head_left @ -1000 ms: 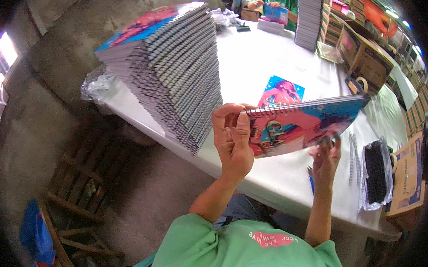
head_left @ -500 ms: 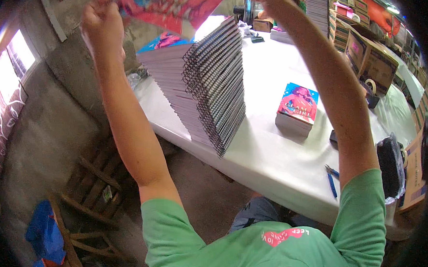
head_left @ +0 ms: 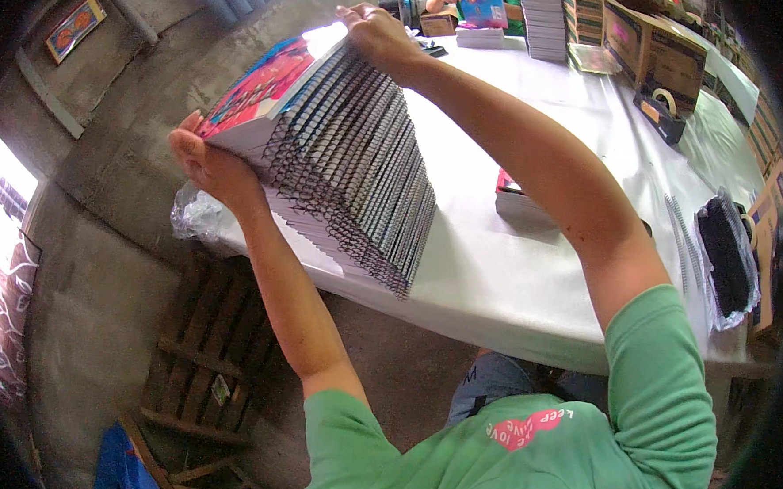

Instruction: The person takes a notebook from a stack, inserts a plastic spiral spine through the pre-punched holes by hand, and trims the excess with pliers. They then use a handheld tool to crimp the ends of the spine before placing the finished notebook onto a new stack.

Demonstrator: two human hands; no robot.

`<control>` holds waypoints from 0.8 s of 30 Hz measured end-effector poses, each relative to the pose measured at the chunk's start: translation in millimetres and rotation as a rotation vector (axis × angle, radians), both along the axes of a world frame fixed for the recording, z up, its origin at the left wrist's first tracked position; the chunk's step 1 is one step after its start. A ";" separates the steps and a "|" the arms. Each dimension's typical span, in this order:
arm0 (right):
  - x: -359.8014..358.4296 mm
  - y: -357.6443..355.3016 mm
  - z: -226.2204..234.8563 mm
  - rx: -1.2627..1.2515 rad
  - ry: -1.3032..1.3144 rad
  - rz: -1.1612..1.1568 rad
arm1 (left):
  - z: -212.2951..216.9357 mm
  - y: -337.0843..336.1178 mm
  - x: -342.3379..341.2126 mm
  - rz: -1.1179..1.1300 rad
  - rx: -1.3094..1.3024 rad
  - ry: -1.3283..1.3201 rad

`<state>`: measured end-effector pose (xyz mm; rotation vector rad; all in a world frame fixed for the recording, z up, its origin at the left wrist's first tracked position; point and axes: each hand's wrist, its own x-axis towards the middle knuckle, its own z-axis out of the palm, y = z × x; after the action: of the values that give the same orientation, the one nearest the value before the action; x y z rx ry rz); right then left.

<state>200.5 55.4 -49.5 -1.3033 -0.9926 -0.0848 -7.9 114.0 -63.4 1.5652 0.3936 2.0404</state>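
Observation:
A tall stack of spiral-bound notebooks (head_left: pixel 369 172) leans on the white-covered table, its dark wire coils facing right. On top lies a notebook with a pink and blue cover (head_left: pixel 263 83). My left hand (head_left: pixel 210 160) grips its near left corner, fingers curled at the edge. At the far end, beside the coils, my right hand (head_left: pixel 380 40) holds the notebook's other edge; some of its fingers are hidden. A small pile of covers or booklets (head_left: pixel 522 205) sits on the table, partly behind my right forearm.
Toward the right are a tape dispenser (head_left: pixel 662 115), a cardboard box (head_left: pixel 654 46) and black coils in clear plastic (head_left: pixel 725 262). Across the table, a person (head_left: pixel 475 3) holds a blue booklet near another tall stack (head_left: pixel 542 22). A wooden chair (head_left: pixel 200 350) stands at lower left.
The notebook held up in the air has come down onto the stack, both hands lowering with it. My right forearm has swung left and now covers part of the small pile and the pliers.

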 end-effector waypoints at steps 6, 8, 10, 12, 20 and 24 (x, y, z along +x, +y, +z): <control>62.4 -46.5 -40.1 0.092 -0.080 -0.197 | -14.2 -8.5 -51.3 0.384 0.148 -0.084; 130.0 -110.9 -93.8 -0.237 -0.026 -0.200 | -11.1 -71.0 -58.8 0.501 0.191 -0.307; 176.5 -175.6 -174.2 -0.667 0.101 -0.537 | -38.7 -135.5 -31.3 0.027 0.513 -0.569; 192.1 -224.3 -247.6 -0.701 0.460 -0.562 | -115.7 -167.7 39.0 -0.359 0.336 -0.217; 159.5 -247.2 -293.5 -0.489 0.792 -0.258 | -285.8 -126.8 237.5 -0.490 -0.186 1.252; 154.9 -261.2 -272.6 -0.632 0.817 -0.272 | -258.9 -148.9 227.7 -0.511 -0.260 1.468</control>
<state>355.3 -205.9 -322.2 -1.8181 -0.1196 0.5578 219.8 -34.9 -322.3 2.3771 0.6111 0.1875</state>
